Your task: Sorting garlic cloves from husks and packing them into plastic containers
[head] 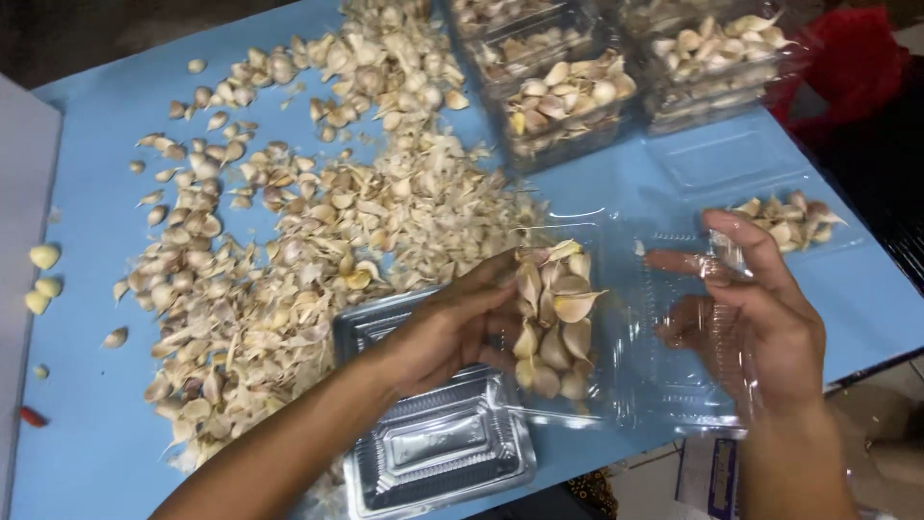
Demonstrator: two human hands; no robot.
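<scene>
Left hand (452,327) cupped on garlic cloves (553,323) inside open clear box (616,385), keeping them in; right hand (760,308) pinching box lid steady.

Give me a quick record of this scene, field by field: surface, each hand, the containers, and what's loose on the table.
surface: blue table
left hand: pressing garlic cloves into an open clear clamshell box
right hand: gripping the box's lid
empty trays: stacked near the table edge
filled boxes: stacked at the far side
loose: unpeeled cloves and papery skins; a few peeled cloves at the left
</scene>
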